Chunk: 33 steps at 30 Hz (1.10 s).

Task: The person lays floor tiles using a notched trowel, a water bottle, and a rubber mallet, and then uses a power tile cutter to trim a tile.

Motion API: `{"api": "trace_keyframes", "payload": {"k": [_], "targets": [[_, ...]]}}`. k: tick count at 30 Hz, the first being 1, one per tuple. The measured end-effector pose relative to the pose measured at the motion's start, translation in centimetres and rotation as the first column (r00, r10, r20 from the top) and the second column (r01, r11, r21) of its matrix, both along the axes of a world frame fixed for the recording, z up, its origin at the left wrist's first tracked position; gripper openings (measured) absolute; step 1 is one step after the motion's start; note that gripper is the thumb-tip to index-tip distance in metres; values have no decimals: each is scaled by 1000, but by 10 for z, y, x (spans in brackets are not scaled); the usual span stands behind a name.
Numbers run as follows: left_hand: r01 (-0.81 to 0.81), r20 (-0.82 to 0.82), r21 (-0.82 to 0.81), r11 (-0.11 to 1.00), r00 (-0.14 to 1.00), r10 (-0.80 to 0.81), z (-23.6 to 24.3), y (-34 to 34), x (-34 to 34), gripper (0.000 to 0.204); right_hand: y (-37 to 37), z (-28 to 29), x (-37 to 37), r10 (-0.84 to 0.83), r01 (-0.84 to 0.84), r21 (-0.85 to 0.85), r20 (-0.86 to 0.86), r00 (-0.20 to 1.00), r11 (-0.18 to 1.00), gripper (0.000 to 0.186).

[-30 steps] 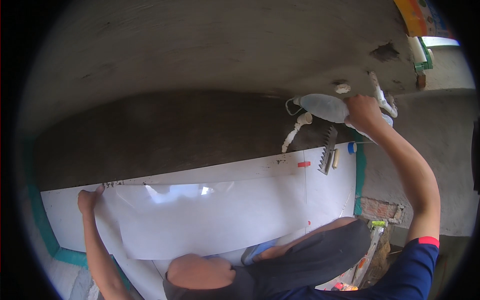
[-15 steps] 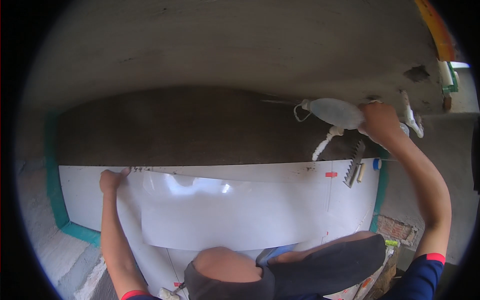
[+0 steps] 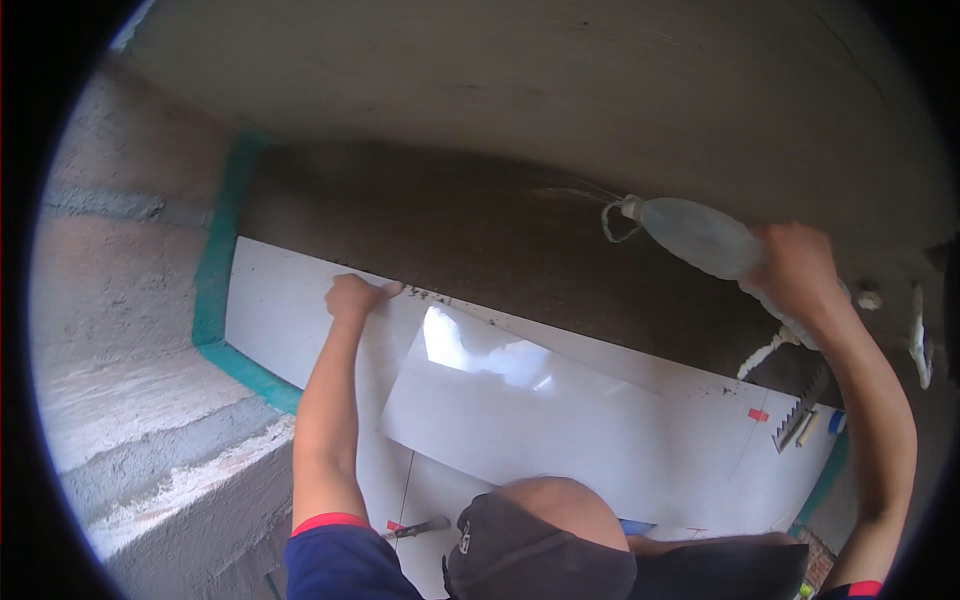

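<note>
My right hand [image 3: 797, 270] is wrapped round a clear plastic bottle [image 3: 700, 236], held sideways with its capped neck to the left. Fine jets of water leave the neck toward the dark, wet wall [image 3: 450, 220]. On the left, my left hand [image 3: 354, 298] rests at the top edge of a white tile [image 3: 285, 290], fingers curled and one digit stretched along the edge. Dark crumbs lie beside it. A glossy loose white tile [image 3: 560, 420] leans in front, its lower edge by my legs [image 3: 545, 550].
A notched trowel [image 3: 797, 415] and a blue roll [image 3: 837, 421] are at the right end of the tiles. White pipe stubs [image 3: 765, 352] stick out of the wall. Green coating [image 3: 215, 270] lines the left corner, beside a rough ledge [image 3: 180, 460]. A dark-handled tool [image 3: 420, 527] lies low.
The view has swung left and tilted, so the scene sits further right and more of the left wall shows. My hands keep the same places at tile edge and bottle; water keeps spraying.
</note>
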<state>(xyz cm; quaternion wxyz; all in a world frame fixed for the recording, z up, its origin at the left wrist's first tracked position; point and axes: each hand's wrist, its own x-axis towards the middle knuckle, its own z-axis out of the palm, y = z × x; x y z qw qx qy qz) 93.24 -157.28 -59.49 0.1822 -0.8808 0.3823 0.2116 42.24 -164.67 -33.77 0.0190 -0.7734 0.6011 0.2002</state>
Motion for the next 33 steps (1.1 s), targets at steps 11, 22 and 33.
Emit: {"api": "trace_keyframes", "payload": {"k": [11, 22, 33], "targets": [[-25, 0, -9, 1000, 1000, 25, 12, 1, -5, 100, -18, -16, 56, -19, -4, 66, 346, 938, 998, 39], [-368, -951, 155, 917, -305, 39, 103, 99, -258, 58, 72, -59, 43, -717, 22, 765, 594, 365, 644, 62], [-444, -708, 601, 665, -682, 184, 97, 85, -296, 51, 56, -58, 78, -663, 173, 721, 480, 575, 671, 50]]}}
